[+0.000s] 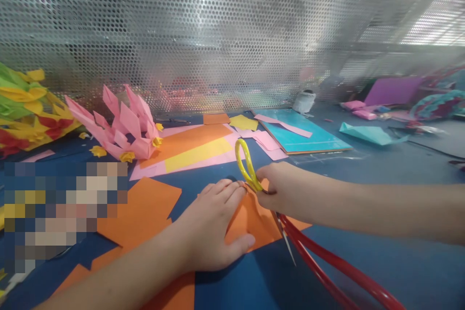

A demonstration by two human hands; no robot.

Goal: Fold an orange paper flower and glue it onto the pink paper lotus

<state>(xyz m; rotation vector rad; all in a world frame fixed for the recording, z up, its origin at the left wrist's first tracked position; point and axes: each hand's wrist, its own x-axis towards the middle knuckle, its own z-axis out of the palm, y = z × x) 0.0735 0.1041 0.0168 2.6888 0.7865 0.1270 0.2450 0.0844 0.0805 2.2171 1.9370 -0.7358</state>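
Observation:
My left hand [212,227] lies on a sheet of orange paper [261,220], its fingers stretched out and the thumb apart, pressing the sheet against the table. Just to its right, my right hand [278,186] is closed around a pair of scissors [248,169]. Their yellow handle loop stands up above the fist, and the metal blade shows below it, pointing toward me over the paper's right edge. The paper is creased between the two hands. More orange sheets [145,206] lie left of and beneath my left forearm.
A pink folded-paper model [121,126] stands at the back left. Pink, orange and yellow sheets [192,145] lie mid-table. Behind is a turquoise pad [301,131], a small white jar [304,101] and a perforated metal wall [203,34]. Red cords [327,256] hang in front.

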